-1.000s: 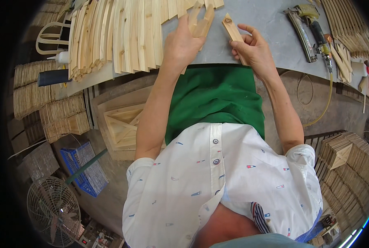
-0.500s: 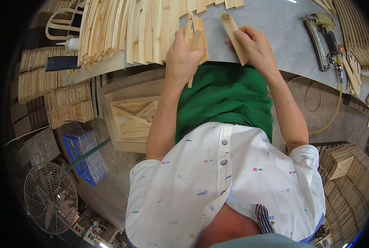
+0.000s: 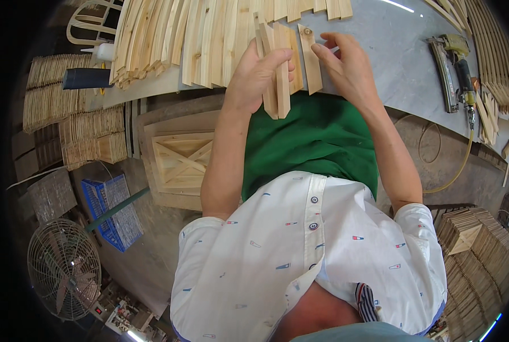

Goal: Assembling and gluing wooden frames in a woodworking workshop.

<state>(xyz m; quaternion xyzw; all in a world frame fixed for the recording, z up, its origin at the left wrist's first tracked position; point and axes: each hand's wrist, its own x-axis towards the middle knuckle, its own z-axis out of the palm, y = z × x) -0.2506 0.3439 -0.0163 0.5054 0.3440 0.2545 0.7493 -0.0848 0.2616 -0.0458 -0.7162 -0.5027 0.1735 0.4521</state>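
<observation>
My left hand (image 3: 255, 77) is closed around a few short wooden slats (image 3: 281, 94), which stick out past the front edge of the grey worktable. Its thumb lies across their faces. To the right, a short slat with a dark knot near its far end (image 3: 310, 62) rests on the tabletop at the front edge. Beside it is my right hand (image 3: 347, 67), holding nothing, with thumb and fingers apart and their tips just right of the slat. Another slat (image 3: 295, 60) lies between this one and the bundle, partly behind my left fingers.
Rows of long wooden slats (image 3: 209, 43) cover the table's left side. A nail gun (image 3: 451, 71) lies on the right, joined to a yellow hose (image 3: 462, 171). Below left are a framed wooden panel (image 3: 183, 159), a blue crate (image 3: 109, 211) and a fan (image 3: 64, 271).
My right hand has put the knotted slat down on the table and let go. My left hand has tilted its slats, so their near ends now point toward me.
</observation>
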